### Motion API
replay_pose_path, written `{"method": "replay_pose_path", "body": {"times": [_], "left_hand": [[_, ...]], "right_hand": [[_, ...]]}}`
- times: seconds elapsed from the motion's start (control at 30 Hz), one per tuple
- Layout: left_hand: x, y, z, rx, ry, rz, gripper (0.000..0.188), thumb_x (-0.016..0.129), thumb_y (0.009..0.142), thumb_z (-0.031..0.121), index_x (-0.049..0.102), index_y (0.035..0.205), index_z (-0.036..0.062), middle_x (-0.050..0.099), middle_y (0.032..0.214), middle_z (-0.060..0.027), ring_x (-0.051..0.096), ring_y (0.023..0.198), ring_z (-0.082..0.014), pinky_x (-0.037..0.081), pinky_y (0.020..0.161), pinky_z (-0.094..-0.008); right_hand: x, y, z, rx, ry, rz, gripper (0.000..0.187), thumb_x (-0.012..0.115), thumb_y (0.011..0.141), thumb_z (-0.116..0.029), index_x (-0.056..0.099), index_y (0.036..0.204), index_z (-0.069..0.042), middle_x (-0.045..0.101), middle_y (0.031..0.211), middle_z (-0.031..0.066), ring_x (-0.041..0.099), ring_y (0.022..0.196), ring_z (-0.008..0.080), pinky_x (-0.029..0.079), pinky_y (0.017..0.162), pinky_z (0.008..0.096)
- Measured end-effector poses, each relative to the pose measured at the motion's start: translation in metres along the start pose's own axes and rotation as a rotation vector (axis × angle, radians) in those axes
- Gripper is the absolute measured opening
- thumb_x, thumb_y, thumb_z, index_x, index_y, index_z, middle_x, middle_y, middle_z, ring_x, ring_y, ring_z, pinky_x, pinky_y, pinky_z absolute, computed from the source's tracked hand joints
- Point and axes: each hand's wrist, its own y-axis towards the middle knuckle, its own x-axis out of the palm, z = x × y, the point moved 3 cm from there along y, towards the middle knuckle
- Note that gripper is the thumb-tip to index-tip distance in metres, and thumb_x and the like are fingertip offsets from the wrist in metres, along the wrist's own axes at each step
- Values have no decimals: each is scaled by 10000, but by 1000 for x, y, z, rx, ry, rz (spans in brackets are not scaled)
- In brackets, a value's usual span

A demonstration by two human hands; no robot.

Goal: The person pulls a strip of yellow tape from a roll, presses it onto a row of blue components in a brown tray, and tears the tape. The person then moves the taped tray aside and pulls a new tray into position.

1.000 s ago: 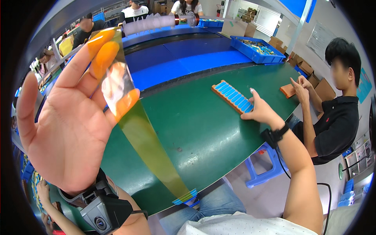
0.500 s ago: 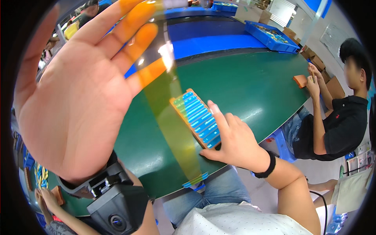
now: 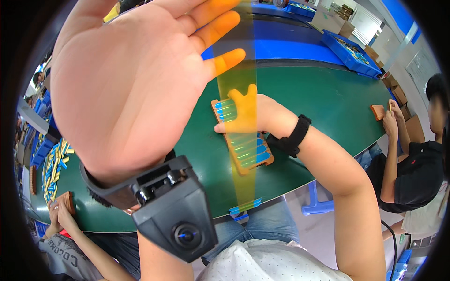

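Note:
A translucent yellow film strip (image 3: pixel 243 192) runs from the top edge of the view down toward my lap, with a blue piece (image 3: pixel 244 206) at its lower end. Beside its upper part my left hand (image 3: pixel 133 84) is raised close, palm showing. Three of its fingers stretch toward the strip and look orange; the thumb and index tips are out of view. Through the film I see my right hand (image 3: pixel 246 112) across an orange-brown slotted tray (image 3: pixel 243 169), fingers apart and thumb at its left side. Shiny blue pieces (image 3: pixel 262 157) fill the tray's slots.
A green table (image 3: pixel 300 93) carries the tray. At the left lies a pile of blue-and-yellow pieces (image 3: pixel 55 164), near another person's hands. A blue bin (image 3: pixel 351 54) stands at the back right. At the right, a person (image 3: pixel 408 164) works beside an orange-brown block (image 3: pixel 377 112).
My left hand and the film strip have shifted right in the view, the strip now crossing the tray. My right hand has moved from the tray's right side to lie across it.

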Motion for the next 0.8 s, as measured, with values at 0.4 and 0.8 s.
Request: {"method": "replay_pose_path", "body": {"times": [0.4,0.8], "left_hand": [[-38,17,-6,-174,-229,239,430,543,892,382,555,1026,-26,607,908,-80,578,852,-209,418,867,-385],[-55,22,-10,-227,-83,157,487,532,885,429,524,1076,-19,559,1053,-87,505,997,-200,339,975,-405]], "right_hand": [[41,13,-46,-146,237,-50,877,716,766,-527,441,1285,125,458,1260,430,668,943,472,570,795,445],[-8,-51,-29,78,357,-289,759,711,838,-428,445,1322,93,560,1191,361,643,1017,410,556,791,450]]}}
